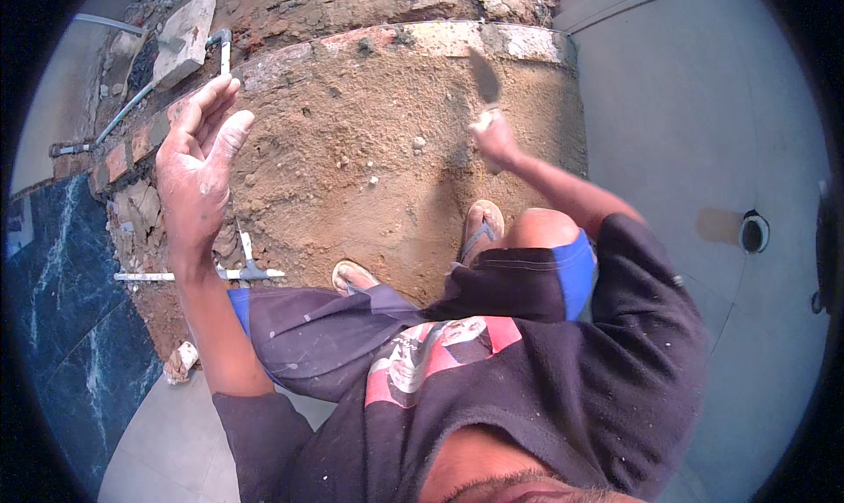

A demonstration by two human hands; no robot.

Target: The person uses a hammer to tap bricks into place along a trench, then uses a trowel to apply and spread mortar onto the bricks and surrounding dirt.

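My right hand (495,140) is closed round the handle of a trowel (484,76), whose dark blade points away from me toward the row of bricks. The blade looks slightly smeared by motion. Off to the left, my left hand (200,151) is raised with nothing in it, its fingers a little bent and the thumb apart, with pale dust on the skin. Between and beyond my feet lies a bed of brown sandy soil (352,186), with a few small stones on it. A row of bricks (440,39) edges the soil on the far side.
White pipes with a tee fitting (251,270) lie left of my feet. More pipe (127,112) and a pale concrete slab (185,41) are at the far left. Dark blue marbled tiles (70,301) cover the left side; a grey surface with a round pipe opening (753,232) is right.
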